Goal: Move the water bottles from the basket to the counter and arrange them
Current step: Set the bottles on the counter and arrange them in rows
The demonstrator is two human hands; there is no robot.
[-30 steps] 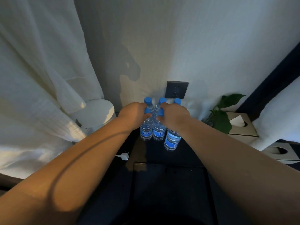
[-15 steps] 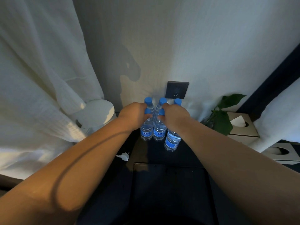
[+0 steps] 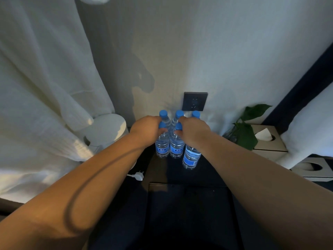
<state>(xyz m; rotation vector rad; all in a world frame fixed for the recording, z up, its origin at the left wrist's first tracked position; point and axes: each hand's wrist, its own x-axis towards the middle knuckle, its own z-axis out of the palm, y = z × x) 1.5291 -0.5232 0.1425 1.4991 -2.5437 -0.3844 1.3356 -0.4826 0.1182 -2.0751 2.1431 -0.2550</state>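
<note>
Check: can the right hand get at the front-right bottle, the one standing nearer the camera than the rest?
Probably yes. The right hand is directly above the front-right bottle, covering its cap. The bottle's right and near sides are free; only the middle front bottle stands close on its left.

dark counter (image 3: 173,173) bears upright water bottles (image 3: 191,157).

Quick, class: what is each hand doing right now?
Left hand: closed on the front-left bottle.
Right hand: closed on the front-middle bottle.
</note>
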